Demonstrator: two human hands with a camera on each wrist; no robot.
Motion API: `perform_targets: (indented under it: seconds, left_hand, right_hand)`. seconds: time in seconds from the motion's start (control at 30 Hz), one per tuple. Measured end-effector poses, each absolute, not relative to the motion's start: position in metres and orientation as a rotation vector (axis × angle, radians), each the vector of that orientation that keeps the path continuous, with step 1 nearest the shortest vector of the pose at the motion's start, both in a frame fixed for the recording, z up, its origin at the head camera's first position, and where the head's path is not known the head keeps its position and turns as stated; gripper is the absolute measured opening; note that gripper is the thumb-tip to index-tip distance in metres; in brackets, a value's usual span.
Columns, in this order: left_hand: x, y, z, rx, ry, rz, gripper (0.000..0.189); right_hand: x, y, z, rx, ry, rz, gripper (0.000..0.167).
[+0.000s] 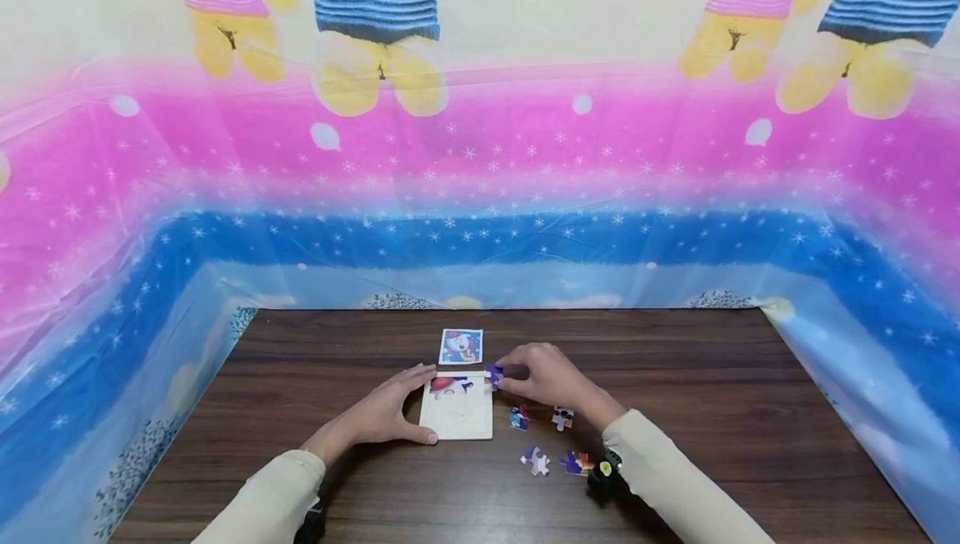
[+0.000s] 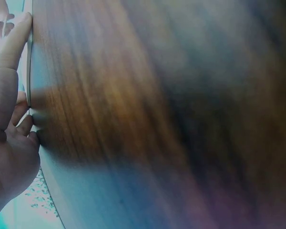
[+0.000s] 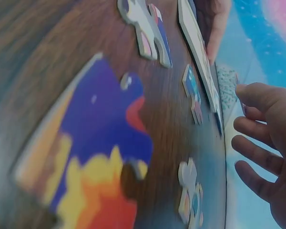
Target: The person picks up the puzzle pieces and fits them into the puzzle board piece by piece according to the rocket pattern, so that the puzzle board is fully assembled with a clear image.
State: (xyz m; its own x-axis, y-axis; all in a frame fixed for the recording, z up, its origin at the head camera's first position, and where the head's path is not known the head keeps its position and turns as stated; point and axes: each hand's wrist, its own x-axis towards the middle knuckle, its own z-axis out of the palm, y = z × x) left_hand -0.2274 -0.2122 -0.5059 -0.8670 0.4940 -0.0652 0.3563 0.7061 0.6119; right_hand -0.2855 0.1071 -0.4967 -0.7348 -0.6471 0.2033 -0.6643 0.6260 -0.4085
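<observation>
My left hand [image 1: 382, 411] holds the left side of a pale wooden puzzle board [image 1: 459, 421], thumb at its lower left corner and fingers at the upper left. Joined pieces [image 1: 450, 386] with a red and white picture lie along the board's top. At the upper right corner, my right hand [image 1: 551, 377] pinches a purple puzzle piece [image 1: 492, 376] between thumb and fingers. In the left wrist view the left hand [image 2: 12, 114] shows at the frame's edge against the board's side. The right wrist view shows the right hand [image 3: 274, 133], its piece mostly hidden.
A small picture card [image 1: 461, 346] lies beyond the board. Several loose pieces lie right of it: a blue-red one [image 1: 518, 417], a white-yellow one [image 1: 562, 419], a lilac-white one [image 1: 536, 461] and a purple-orange one [image 1: 576, 463]. A printed curtain [image 1: 480, 236] surrounds the wooden table [image 1: 337, 344].
</observation>
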Motion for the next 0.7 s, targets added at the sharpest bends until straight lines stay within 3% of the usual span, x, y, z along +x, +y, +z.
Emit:
perform_targets:
  seconds: [0.7]
  left_hand:
    - [-0.229, -0.213, -0.506, 0.677, 2.682, 0.901, 0.104]
  right_hand:
    - [-0.290, 0.077, -0.505, 1.221, -2.803, 0.634, 0.030]
